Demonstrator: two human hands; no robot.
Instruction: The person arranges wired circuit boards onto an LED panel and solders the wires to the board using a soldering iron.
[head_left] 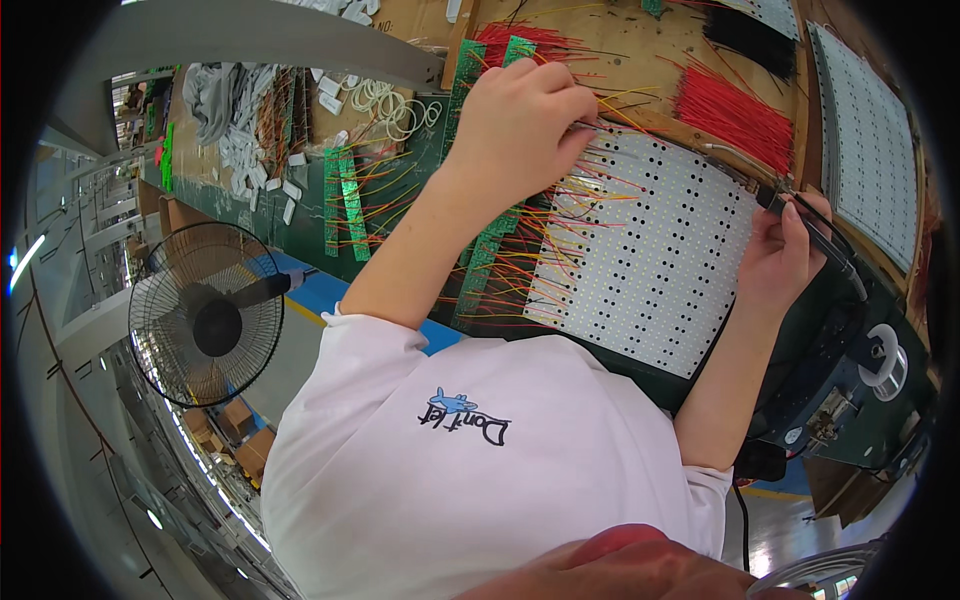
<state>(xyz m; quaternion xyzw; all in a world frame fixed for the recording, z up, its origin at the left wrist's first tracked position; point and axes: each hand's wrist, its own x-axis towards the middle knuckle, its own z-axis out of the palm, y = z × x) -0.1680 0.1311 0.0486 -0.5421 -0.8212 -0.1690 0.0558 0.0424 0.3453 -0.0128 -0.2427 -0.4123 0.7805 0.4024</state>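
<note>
My left hand (525, 125) is above the upper left part of a white LED panel (640, 240). Its fingers are pinched together near several red and yellow wires, and what is between them is too small to make out. At the panel's right edge my right hand (780, 255) is wrapped round a soldering iron (822, 245), whose thin metal end points up and left over the panel's upper right corner. Narrow green circuit boards (480, 270) with red and yellow wires lie along the panel's left side, partly under my left forearm.
Bundles of red wires (735, 115) and black wires (750, 42) lie in a wooden tray beyond the panel. Further right leans another LED panel (865, 140). A solder spool (885, 365) is near the right edge. At left stands a fan (210, 315); two more green boards (350, 205) lie nearby.
</note>
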